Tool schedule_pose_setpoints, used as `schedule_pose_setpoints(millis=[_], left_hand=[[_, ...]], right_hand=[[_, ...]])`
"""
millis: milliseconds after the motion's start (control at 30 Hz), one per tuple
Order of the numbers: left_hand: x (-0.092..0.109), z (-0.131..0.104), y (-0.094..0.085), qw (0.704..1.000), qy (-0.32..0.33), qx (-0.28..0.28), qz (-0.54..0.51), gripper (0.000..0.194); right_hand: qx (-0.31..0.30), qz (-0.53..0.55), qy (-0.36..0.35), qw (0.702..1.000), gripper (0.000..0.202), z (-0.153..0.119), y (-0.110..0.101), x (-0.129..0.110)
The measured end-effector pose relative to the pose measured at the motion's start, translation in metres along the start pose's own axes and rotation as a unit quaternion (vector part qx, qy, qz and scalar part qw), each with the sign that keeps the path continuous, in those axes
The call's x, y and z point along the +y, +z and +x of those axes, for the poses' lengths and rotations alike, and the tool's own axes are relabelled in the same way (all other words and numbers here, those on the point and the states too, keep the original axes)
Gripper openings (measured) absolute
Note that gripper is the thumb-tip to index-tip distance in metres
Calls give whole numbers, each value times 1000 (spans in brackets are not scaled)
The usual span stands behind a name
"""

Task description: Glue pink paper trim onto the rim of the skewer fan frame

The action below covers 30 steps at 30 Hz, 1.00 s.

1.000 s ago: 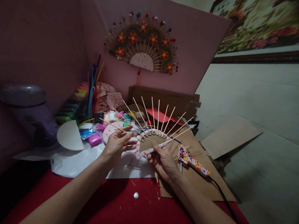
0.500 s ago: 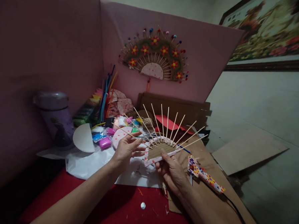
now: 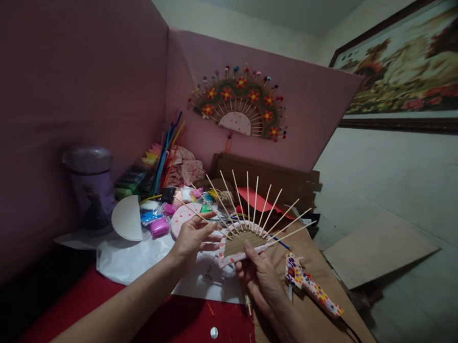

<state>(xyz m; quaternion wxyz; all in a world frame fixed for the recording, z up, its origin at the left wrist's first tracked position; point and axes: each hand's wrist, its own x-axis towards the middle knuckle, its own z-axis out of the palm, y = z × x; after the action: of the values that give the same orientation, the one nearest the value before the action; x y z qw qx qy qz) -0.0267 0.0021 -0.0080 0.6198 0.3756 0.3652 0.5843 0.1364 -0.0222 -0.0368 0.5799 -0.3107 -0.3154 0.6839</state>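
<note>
My right hand (image 3: 262,275) pinches the flat lower edge of a half-round cardboard piece (image 3: 242,246), thumb on top. Dotted pink fabric wraps the piece's border. Several thin wooden sticks (image 3: 255,203) fan out from its curved edge, like the ribs of a hand fan. At its left side, my left hand (image 3: 190,241) is open, fingers spread at the leftmost stick (image 3: 187,205); whether they press on it is hard to see. Behind that hand lies a dotted fabric-covered half disc (image 3: 180,220).
A glue gun in flowered cover (image 3: 311,286) lies on brown cardboard (image 3: 321,319) at right, its cord trailing forward. Bagged coloured clay (image 3: 159,226), a white half disc (image 3: 129,218) and a purple flask (image 3: 90,190) stand left. A decorated fan (image 3: 236,103) hangs on the pink panel.
The view has tilted up a little, so everything appears lower. Both hands and the fan piece keep nearly the same position relative to each other.
</note>
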Motion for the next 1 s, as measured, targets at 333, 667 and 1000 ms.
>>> schedule_pose_setpoints(millis=[333, 667, 1000], left_hand=[[-1, 1, -2, 1000, 4, -10, 11, 41], [1, 0, 0, 1000, 1, -8, 23, 40], [2, 0, 0, 1000, 2, -11, 24, 39]], right_hand=[[1, 2, -3, 1000, 21, -1, 0, 1], [4, 1, 0, 1000, 23, -2, 3, -1], [4, 0, 2, 1000, 22, -2, 2, -1]])
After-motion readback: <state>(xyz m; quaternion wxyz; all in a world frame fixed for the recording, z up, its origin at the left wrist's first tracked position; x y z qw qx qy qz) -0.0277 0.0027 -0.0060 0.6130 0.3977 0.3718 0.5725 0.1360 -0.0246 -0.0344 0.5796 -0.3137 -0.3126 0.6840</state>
